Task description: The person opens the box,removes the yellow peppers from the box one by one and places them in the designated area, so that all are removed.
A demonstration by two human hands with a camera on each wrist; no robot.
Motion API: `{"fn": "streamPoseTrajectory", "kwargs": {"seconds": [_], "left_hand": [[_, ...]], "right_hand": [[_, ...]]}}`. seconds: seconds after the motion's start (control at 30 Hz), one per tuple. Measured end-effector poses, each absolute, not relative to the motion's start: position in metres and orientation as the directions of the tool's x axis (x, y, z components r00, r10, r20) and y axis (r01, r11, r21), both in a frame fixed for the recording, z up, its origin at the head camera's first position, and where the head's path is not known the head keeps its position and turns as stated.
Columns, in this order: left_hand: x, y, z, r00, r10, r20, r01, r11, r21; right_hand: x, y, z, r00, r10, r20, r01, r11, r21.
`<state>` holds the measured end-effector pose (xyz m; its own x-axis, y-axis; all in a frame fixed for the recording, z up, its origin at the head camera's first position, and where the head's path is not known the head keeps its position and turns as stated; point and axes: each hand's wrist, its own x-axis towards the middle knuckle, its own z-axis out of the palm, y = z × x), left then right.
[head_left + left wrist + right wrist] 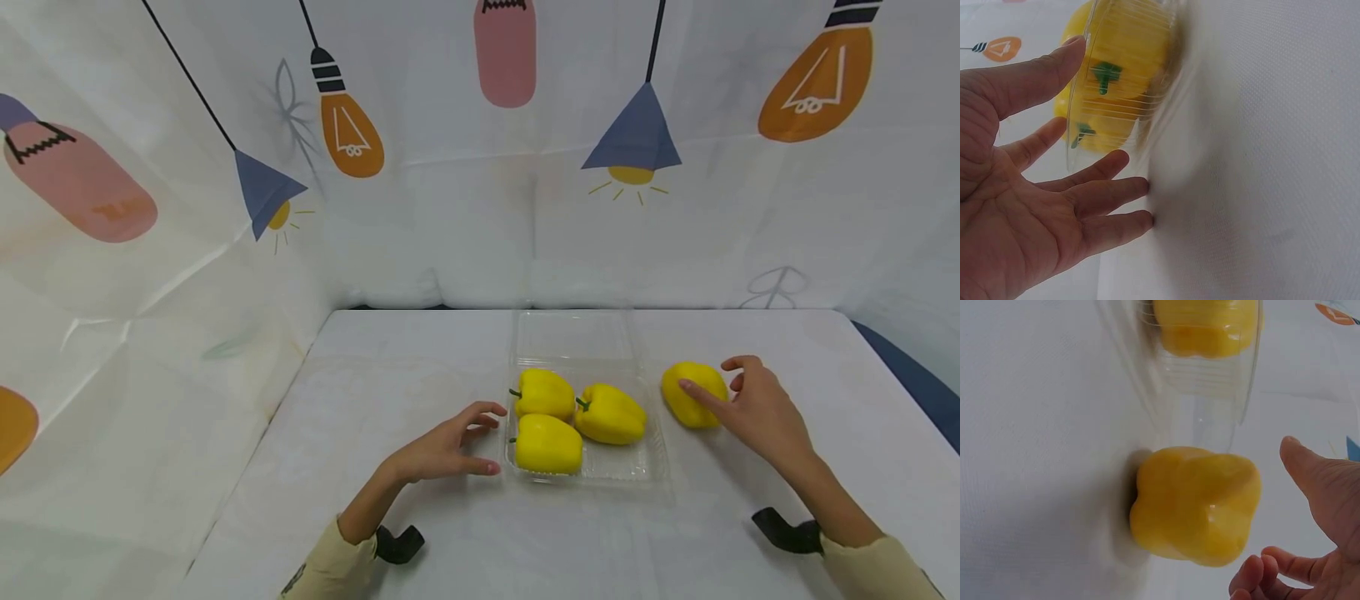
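Observation:
Three yellow bell peppers with green stems, one of them the front pepper (pixel 549 445), lie in a clear plastic box (pixel 611 472) on the table. My left hand (pixel 450 447) is at the box's left side, fingers spread and thumb near its rim; the left wrist view shows the palm (pixel 1016 225) holding nothing. A fourth yellow bell pepper (pixel 1194 506) lies on the table to the right of the box. My right hand (pixel 765 408) is beside this pepper, thumb and fingers apart; in the right wrist view a gap shows between them and the pepper.
The box's clear lid (pixel 573 333) lies folded back toward the rear. A white tabletop (pixel 390 358) carries everything. Behind and to the left hangs a white sheet (pixel 450 225) printed with lamps and bulbs. Black straps (pixel 400 544) stick out at both wrists by the beige sleeves.

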<state>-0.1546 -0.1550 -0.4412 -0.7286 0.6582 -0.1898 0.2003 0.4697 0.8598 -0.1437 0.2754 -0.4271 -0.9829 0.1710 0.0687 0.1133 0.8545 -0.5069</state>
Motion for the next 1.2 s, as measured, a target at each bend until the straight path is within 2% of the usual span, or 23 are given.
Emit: {"fn": "streamPoseTrajectory", "kwargs": {"seconds": [0.57,1.2], "left_hand": [[-0.154,-0.155,-0.439,-0.731,0.652,-0.199,0.185,0.471,0.863],[-0.155,-0.154,-0.439,-0.734,0.648,-0.206,0.183,0.480,0.858]], "right_hand": [[-0.128,0.251,-0.405,-0.989,0.102,0.104,0.033,0.855,-0.518],[-0.120,0.221,-0.400,-0.994,-0.013,0.105,-0.066,0.846,-0.529]]}}
